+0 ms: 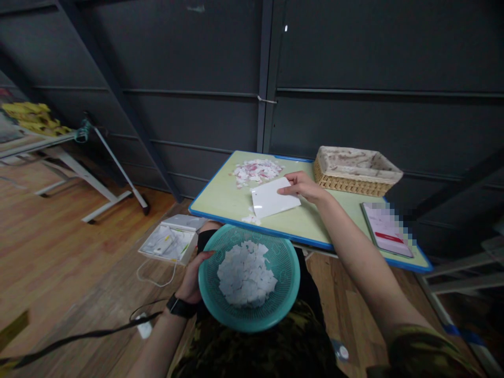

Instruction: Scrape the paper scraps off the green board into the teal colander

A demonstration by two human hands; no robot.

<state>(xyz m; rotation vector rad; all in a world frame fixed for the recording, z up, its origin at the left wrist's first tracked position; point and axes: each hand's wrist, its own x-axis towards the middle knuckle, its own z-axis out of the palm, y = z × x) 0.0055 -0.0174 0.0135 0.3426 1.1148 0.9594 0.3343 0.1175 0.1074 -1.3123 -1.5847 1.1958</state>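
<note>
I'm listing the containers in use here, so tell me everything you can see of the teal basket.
The teal basket is round and wide-mouthed, with a smooth rim and finely perforated walls, apparently plastic. It opens upward, below the near edge of the table. White paper-like scraps are heaped inside. The left hand holds its left side; whether it rests on the legs is unclear.

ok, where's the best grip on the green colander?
Probably take the colander by opposite rim edges, from left and right: it's round and opens upward, the left hand holds the left edge, and the right edge is free. Keep it level; paper scraps lie inside.
</note>
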